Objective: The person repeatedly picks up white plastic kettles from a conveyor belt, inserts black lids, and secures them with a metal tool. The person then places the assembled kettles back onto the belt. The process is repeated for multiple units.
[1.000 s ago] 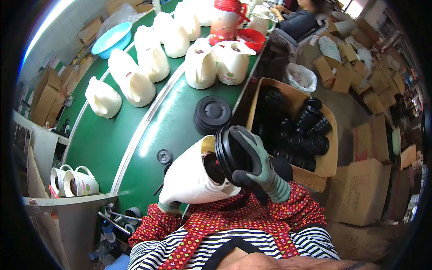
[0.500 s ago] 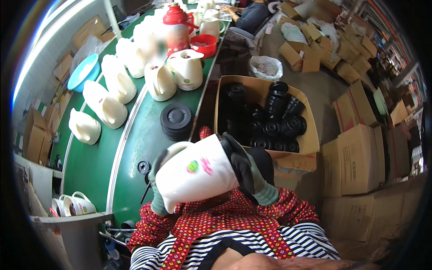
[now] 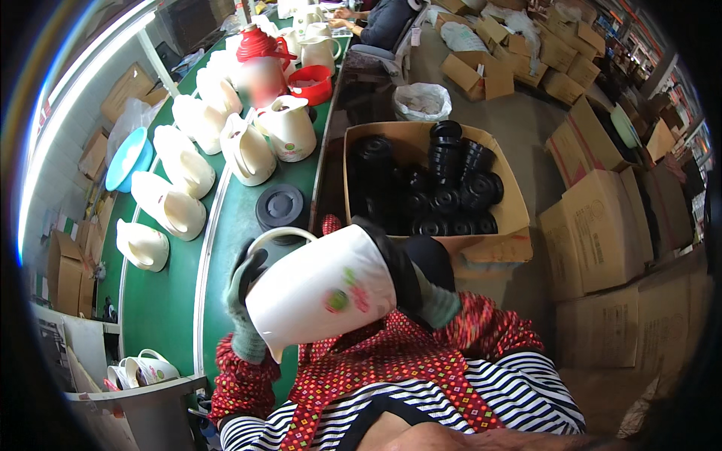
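Observation:
I hold a cream plastic jug body (image 3: 320,293) sideways in front of my chest, its handle up and a small coloured print facing me. My left hand (image 3: 244,301), in a grey-green glove, grips its spout end at the left. My right hand (image 3: 421,289), also gloved, presses on the black base (image 3: 395,267) at the jug's right end. Next to the belt edge lies a stack of black round bases (image 3: 280,207). A cardboard box (image 3: 500,233) full of more black bases stands just right of the belt.
Several cream jugs (image 3: 180,207) lie and stand along the green belt (image 3: 165,308). A red jug (image 3: 259,64) and red bowl (image 3: 310,84) sit further up. Another person (image 3: 380,19) works at the far end. Cardboard boxes (image 3: 602,233) crowd the floor at right.
The jug has turned in my hands: its open black end faced me a second ago, now its printed side does. My view has shifted left along the belt.

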The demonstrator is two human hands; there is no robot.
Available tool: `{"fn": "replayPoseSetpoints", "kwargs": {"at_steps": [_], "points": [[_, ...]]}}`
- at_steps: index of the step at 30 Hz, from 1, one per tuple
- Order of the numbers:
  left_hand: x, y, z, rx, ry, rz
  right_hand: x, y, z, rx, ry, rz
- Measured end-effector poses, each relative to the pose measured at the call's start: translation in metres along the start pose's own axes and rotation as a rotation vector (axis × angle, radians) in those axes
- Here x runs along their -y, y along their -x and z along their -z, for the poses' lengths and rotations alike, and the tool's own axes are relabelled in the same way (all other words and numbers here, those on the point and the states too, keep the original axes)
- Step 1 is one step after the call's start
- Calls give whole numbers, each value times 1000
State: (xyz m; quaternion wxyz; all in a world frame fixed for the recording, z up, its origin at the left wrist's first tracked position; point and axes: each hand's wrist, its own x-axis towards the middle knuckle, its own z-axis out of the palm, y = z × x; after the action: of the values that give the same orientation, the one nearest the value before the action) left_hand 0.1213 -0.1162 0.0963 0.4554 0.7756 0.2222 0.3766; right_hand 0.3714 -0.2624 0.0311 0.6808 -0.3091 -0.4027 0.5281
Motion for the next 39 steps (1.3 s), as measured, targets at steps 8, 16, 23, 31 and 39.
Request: {"fn": "replayPoseSetpoints", "kwargs": {"at_steps": [8,16,23,31,39], "points": [[33,17,13,-143,764,452,21,-1,-35,-76,37,102],[46,16,2,-183,877,394,-4,-4,-11,-16,151,244],[43,13,23,-157,330,201,-22,-1,-10,-46,-212,2],[49,55,-39,114,885,624,95,-15,-46,514,1136,401],[96,67,-32,120,171,154,65,-13,-30,77,903,402]]}}
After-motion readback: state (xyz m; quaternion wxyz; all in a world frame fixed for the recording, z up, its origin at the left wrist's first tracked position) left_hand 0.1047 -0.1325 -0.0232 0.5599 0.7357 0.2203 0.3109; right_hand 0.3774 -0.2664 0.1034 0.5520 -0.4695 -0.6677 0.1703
